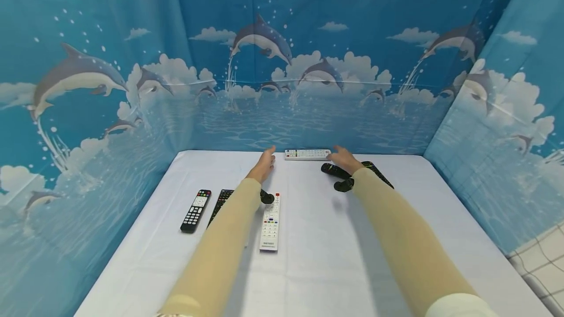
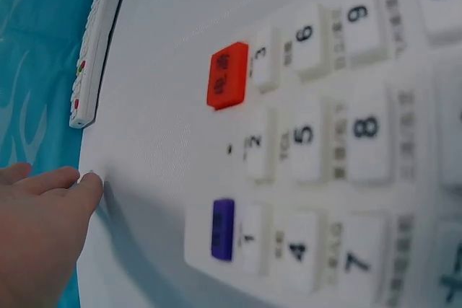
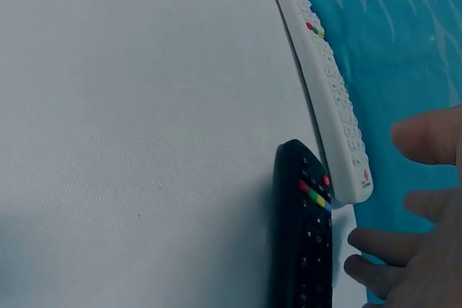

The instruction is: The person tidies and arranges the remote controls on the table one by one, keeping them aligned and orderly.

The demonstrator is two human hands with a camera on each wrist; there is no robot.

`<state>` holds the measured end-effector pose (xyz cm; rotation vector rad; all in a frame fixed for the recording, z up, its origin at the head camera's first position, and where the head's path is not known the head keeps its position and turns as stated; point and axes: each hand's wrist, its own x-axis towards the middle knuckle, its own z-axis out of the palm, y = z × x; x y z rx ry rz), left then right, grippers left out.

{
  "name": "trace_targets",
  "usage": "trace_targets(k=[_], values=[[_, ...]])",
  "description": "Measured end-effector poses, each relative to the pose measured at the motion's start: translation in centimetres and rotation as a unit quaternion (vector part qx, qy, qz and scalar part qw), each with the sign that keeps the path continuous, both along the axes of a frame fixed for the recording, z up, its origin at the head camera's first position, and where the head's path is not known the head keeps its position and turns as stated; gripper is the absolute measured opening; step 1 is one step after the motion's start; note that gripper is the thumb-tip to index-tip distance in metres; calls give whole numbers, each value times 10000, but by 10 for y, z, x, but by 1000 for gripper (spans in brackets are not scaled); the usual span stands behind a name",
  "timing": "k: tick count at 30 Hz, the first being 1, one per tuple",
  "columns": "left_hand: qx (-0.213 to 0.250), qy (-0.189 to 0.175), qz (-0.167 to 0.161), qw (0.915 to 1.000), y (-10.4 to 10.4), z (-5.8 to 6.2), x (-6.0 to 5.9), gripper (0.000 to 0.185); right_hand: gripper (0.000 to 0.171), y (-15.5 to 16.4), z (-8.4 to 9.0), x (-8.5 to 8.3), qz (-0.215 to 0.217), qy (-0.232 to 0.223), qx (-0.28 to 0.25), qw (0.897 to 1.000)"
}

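A white remote control [image 1: 304, 154] lies crosswise at the table's back edge. My left hand [image 1: 263, 164] is just off its left end, fingers extended and holding nothing; the left wrist view shows a gap between the fingertips and that remote [image 2: 97, 55]. At the other end, my right hand [image 1: 345, 159] reaches in with spread fingers and overlaps the remote's tip in the head view. From the right wrist, the right hand [image 3: 422, 243] appears beside the remote's end [image 3: 328, 99], with nothing in its grasp. Beside it lies a black remote [image 3: 299, 229].
Below my left wrist lies another white remote [image 1: 270, 226] with a red button. Further left are a black remote [image 1: 196, 212] and a second black one [image 1: 222, 202], partly behind my sleeve. One more dark remote [image 1: 379, 174] shows past my right wrist. A dolphin-print curtain [image 1: 282, 121] borders the table.
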<state>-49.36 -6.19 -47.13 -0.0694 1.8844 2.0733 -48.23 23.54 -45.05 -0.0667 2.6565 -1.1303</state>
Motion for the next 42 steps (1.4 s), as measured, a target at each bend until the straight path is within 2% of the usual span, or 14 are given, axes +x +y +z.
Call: trace_targets(k=[3, 11, 14, 19, 27, 31, 34, 39, 42], values=[[43, -14, -67, 10000, 7, -1, 2, 68, 77, -1, -6, 1, -4, -118, 40, 9999], [211, 38, 80, 9997, 22, -3, 1, 68, 77, -16, -10, -2, -184, -96, -30, 9998], [267, -60, 102, 9996, 24, -3, 0, 67, 78, -19, -13, -4, -293, -132, 57, 9995], [457, -324, 289, 9980, 20, -4, -4, 67, 80, -23, -17, -6, -244, -118, 77, 9996], [58, -166, 150, 9997, 24, -5, -4, 69, 84, -25, -21, -6, -242, -162, -5, 9996], [15, -44, 132, 9999, 24, -6, -6, 68, 84, -27, -21, -3, -349, -87, -137, 9993], [235, -93, 278, 9993, 23, -5, -5, 67, 79, -26, -22, -3, -584, 13, -218, 9981], [655, -338, 720, 9947, 17, -2, -1, 64, 69, -23, -20, -4, -900, 184, -274, 9954], [762, -397, 790, 9932, 16, 1, -1, 65, 66, -23, -17, -4, -1056, 164, -320, 9938]])
